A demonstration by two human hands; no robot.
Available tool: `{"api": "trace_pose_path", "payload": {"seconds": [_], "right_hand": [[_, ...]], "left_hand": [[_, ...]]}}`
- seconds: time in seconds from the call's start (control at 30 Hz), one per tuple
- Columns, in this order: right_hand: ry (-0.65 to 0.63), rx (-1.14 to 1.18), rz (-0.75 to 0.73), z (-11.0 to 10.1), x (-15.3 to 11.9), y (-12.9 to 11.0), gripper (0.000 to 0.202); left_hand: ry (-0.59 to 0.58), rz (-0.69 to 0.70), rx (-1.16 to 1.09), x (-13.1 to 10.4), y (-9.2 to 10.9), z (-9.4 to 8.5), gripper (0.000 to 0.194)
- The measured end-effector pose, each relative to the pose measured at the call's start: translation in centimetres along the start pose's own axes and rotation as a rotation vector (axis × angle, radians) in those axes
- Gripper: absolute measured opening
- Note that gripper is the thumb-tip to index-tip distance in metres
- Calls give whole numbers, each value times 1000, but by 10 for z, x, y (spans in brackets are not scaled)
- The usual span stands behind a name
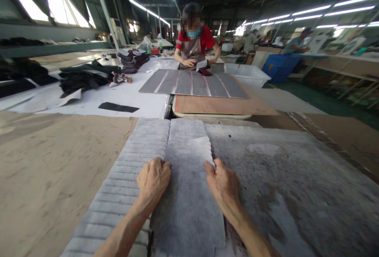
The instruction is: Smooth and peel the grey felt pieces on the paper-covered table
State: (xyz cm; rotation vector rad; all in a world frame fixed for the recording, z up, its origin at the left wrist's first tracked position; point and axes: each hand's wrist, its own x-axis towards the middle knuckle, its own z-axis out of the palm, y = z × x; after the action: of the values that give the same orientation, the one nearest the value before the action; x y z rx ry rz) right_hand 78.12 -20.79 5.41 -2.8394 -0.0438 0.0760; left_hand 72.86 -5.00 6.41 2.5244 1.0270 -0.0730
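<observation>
Step at the pale sheet (189,201): straightening by both hands appears to be in hand; the sheet is laid flat at six o'clock, with a ridged row of layers (115,186) beside it at eight and a stained surface (266,166) at four.
Next move at the scalloped edge (209,146): a light, even touch seems to be called for, so that the margin (several layers are suggested by its small steps) is not creased or dragged askew.
Left hand (154,176): placed at seven o'clock, over the meeting line of ridged row and sheet; its back is turned up and the fingers are curled under, so whether anything is gripped cannot be told.
Right hand (223,182): placed at five o'clock; the sheet's right edge appears to be pinched between thumb and forefinger, the other fingers being folded in.
Forearms (127,221): brought in low from the bottom of the view, the left slanted toward one o'clock, the right toward eleven.
Striped panel (192,83): set at twelve o'clock, well apart from both hands, with a co-worker (194,45) behind it.
</observation>
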Motion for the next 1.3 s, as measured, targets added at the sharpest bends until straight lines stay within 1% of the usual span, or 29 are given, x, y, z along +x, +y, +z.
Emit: {"api": "trace_pose_path", "payload": {"seconds": [0.23,0.37,0.5,0.7,0.93,1.3], "right_hand": [[-46,12,25,1,11,3,26],[-61,1,43,-2,10,0,26],[-46,-43,69,-4,7,-3,27],[-56,-25,76,-3,9,3,31],[-29,14,78,2,11,6,28],[-28,10,102,6,13,8,26]], "left_hand": [[-3,-11,57,2,3,1,31],[17,-28,75,2,3,5,31],[29,-32,83,1,3,7,30],[28,-34,79,0,4,4,29],[6,-37,59,-3,6,0,28],[15,-40,53,-1,5,3,27]]}}
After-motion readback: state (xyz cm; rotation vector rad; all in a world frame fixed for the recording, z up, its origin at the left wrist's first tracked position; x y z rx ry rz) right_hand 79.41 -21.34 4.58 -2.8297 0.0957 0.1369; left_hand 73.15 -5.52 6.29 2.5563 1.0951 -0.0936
